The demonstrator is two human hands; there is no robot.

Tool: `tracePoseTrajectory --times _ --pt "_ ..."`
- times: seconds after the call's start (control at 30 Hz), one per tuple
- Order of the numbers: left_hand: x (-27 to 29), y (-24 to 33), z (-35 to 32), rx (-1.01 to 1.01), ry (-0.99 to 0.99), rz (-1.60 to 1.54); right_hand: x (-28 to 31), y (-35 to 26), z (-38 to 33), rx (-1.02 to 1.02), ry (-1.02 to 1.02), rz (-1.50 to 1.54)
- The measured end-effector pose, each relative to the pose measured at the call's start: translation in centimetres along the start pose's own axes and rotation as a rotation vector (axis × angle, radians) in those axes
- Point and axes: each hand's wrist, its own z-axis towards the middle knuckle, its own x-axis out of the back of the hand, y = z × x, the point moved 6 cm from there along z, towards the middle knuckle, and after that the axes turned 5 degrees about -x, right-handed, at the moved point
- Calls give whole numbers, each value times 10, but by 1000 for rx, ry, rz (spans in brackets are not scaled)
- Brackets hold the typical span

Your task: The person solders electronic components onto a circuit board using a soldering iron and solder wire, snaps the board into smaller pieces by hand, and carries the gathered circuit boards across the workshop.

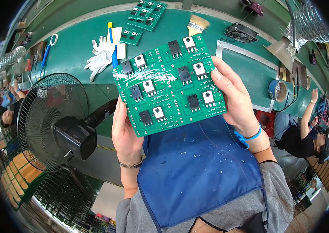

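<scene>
– Where is the rectangular green circuit board [164,101]?
– Your left hand [127,126] and right hand [235,95] hold it aloft, closed on opposite edges.
– Handling?
– Likely light, stiff, fragile; grip bare edges, sparing the 12 boxy black and white components [185,75].

Can't see most fingers of left hand [127,130] or right hand [237,99] behind circuit board [163,91]. Can't follow grey shirt [280,190] past lower edge, nor make out blurred person [6,100], far left.

The circuit board [168,97] looks glossy, the apron [203,159] cloth, the fan housing [77,136] smooth plastic.
</scene>
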Motion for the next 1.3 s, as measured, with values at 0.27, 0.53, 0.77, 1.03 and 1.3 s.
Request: tracePoseTrajectory --times 0.27,0.53,0.77,1.03,1.3 --pt "1 -1 4 -6 -65 26 2 0 6 5 3 -61" --pt "0 -5 18 24 -75 108 16 4 19 -23 120 -62" --pt "29 -36 54 17 33 307 58 21 59 -10 170 -425" --pt "132 -147 83 278 150 473 147 91 105 88 337 -1154" --pt "127 -148 123 123 165 928 168 98 144 287 413 -1343"
